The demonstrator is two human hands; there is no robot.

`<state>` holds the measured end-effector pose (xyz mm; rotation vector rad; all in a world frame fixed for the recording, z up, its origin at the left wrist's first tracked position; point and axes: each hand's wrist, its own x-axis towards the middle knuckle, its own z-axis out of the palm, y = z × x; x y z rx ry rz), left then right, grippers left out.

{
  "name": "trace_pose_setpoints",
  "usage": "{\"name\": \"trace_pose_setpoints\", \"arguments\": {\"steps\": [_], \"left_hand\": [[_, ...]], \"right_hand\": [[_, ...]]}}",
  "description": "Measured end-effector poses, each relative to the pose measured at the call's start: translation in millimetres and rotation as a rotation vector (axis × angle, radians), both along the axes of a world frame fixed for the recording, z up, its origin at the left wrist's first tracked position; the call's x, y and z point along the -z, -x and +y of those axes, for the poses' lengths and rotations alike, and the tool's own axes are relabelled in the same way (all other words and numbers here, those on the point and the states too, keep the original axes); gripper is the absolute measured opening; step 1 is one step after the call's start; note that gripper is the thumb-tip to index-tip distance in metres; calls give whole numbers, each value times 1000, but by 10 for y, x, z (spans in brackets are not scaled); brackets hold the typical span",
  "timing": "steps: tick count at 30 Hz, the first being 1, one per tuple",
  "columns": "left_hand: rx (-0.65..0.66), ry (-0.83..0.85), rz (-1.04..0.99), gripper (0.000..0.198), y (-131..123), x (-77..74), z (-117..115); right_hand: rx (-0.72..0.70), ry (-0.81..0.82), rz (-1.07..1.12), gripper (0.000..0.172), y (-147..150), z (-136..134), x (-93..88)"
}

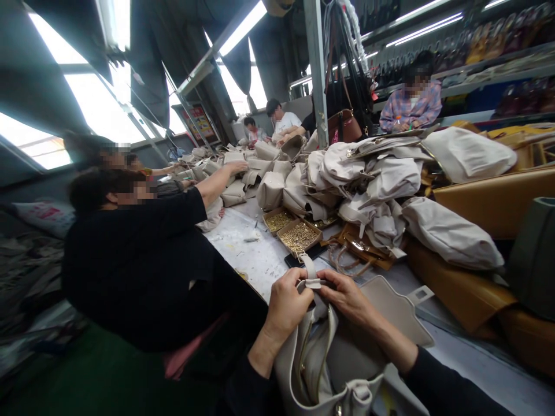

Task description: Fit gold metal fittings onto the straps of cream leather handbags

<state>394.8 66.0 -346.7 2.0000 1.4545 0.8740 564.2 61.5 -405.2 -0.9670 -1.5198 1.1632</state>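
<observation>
A beige handbag (pixel 353 352) gapes open below my hands, its zipped inner pocket showing. At its upper edge, my left hand (pixel 288 297) is closed around the base of a beige strap (pixel 309 264), thumb and fingers pinched together. My right hand (pixel 347 294) grips the same place from the right side. The strap's free end, with holes in it, sticks up between the hands. To the right spreads the bag's flap (pixel 392 309), which has a slotted tab. What lies under my fingertips is hidden.
Small boxes of gold metal fittings (pixel 299 237) stand just beyond my hands, near a dark phone (pixel 306 257). Heaped beige bags (pixel 368 173) and brown bags (pixel 481 202) cover the right. A person in black (pixel 143 260) reaches across the table (pixel 243 240) at left.
</observation>
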Motion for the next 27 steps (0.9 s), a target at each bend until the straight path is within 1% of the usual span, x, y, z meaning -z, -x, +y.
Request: {"name": "trace_pose_setpoints", "arguments": {"steps": [3, 7, 11, 13, 17, 20, 24, 27], "left_hand": [[1, 24, -34, 19, 9, 33, 7], [-4, 42, -50, 18, 15, 94, 30], [-17, 99, -87, 14, 26, 138, 80], [-20, 135, -112, 12, 30, 142, 102], [-32, 160, -170, 11, 49, 128, 119], [-28, 154, -202, 15, 80, 119, 113], [-6, 156, -217, 16, 106, 109, 87], [21, 129, -191, 17, 97, 89, 59]], "right_hand": [[-35, 55, 45, 18, 1, 0, 1], [-39, 89, 21, 17, 10, 37, 4], [-80, 250, 102, 16, 46, 109, -8], [-83, 292, 113, 14, 69, 139, -9], [-28, 220, 78, 11, 96, 145, -8], [-42, 160, 55, 16, 82, 120, -29], [-116, 227, 107, 22, 39, 112, -58], [-135, 253, 134, 23, 3, 128, -53]]}}
